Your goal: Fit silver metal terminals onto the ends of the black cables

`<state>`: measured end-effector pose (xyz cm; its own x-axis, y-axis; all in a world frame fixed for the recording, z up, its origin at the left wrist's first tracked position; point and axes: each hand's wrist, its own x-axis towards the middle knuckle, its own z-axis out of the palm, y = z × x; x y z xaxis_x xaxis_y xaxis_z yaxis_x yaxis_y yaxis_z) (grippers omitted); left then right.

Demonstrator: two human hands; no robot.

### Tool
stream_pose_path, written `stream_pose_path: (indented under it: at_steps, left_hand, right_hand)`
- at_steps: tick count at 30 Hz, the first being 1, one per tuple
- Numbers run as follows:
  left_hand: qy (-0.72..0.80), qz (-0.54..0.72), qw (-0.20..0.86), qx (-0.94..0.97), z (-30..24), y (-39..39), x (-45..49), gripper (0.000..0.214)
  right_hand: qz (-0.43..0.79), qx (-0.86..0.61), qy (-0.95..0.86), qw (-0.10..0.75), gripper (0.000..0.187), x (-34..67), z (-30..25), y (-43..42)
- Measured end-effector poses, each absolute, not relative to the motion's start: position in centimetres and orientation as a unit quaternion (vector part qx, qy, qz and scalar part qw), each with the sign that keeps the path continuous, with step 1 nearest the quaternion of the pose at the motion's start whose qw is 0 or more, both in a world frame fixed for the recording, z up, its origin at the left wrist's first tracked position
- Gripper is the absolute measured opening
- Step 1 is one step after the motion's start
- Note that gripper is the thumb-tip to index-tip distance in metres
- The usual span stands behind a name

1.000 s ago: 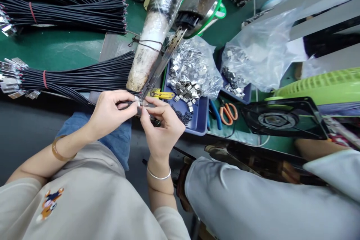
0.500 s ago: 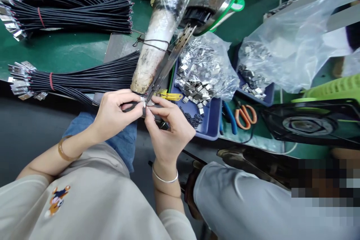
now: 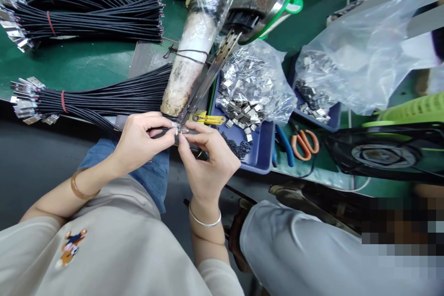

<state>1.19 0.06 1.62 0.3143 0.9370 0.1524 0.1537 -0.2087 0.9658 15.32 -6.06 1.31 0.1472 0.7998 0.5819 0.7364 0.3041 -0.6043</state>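
My left hand (image 3: 144,141) is closed in a pinch on the end of a black cable (image 3: 160,134), most of it hidden by the fingers. Facing it, my right hand (image 3: 210,157) pinches a small silvery metal connector (image 3: 185,131) between thumb and fingertips. The two sets of fingertips almost meet, so how the parts join cannot be made out. Just above them is the lower end of a slim metal tool (image 3: 204,85), beside a wrapped white tube (image 3: 183,69). A banded bundle of black cables (image 3: 114,99) with metal plugs lies left of the tube.
Right of my hands, a blue tray (image 3: 258,159) holds loose metal shells and small black parts. A yellow cutter (image 3: 210,119) lies beside it. Orange-handled scissors (image 3: 305,144), blue-handled pliers (image 3: 285,145) and a black fan (image 3: 381,155) are farther right. A seated person's grey-clad leg (image 3: 287,245) is nearby.
Both hands stay almost in place, with only slight fingertip movement. More of the silvery connector shows between the fingertips now. The view has shifted a little.
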Motion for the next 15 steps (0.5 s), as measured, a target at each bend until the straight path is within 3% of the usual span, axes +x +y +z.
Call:
stream_pose_path:
  at_steps: [15]
  left_hand:
    - [0.428,0.361,0.574,0.597,1.81,0.3,1.24,0.021]
  right_hand:
    - [0.011,-0.585,-0.666,0.464,0.012,15.19,1.36,-6.69]
